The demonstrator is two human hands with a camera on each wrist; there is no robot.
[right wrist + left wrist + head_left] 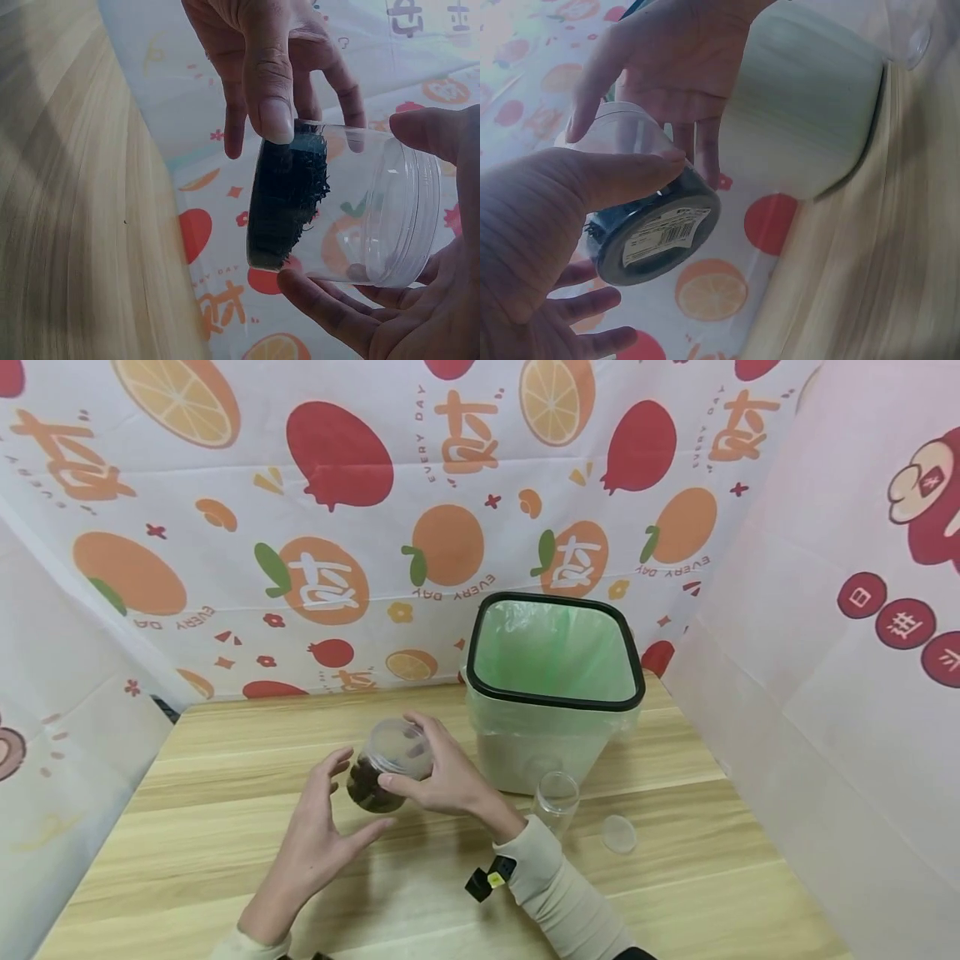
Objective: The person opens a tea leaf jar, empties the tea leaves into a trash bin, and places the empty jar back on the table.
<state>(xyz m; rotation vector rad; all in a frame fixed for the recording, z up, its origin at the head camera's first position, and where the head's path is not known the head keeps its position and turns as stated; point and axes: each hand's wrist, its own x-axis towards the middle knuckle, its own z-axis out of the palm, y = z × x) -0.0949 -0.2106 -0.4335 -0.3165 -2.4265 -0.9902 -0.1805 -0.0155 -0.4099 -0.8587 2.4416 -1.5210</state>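
Observation:
A clear jar (369, 783) with dark, shredded dry contents is held tilted above the table, its base toward my left hand. My right hand (450, 777) grips it near the mouth end, thumb on one side and fingers on the other. Spread around the base end, my left hand (318, 835) has its thumb and fingers apart; whether the thumb touches the jar is hard to tell. A printed label (666, 236) with a barcode covers part of the jar's base. In the right wrist view, the dark shreds (289, 199) lie packed against the base.
A bin (551, 739) with a black rim and a pale green liner stands at the back right. In front of it are a clear empty-looking container (555, 806) and a round translucent disc (619, 833). Fruit-printed cloth (337, 568) hangs behind the wooden table (247, 760).

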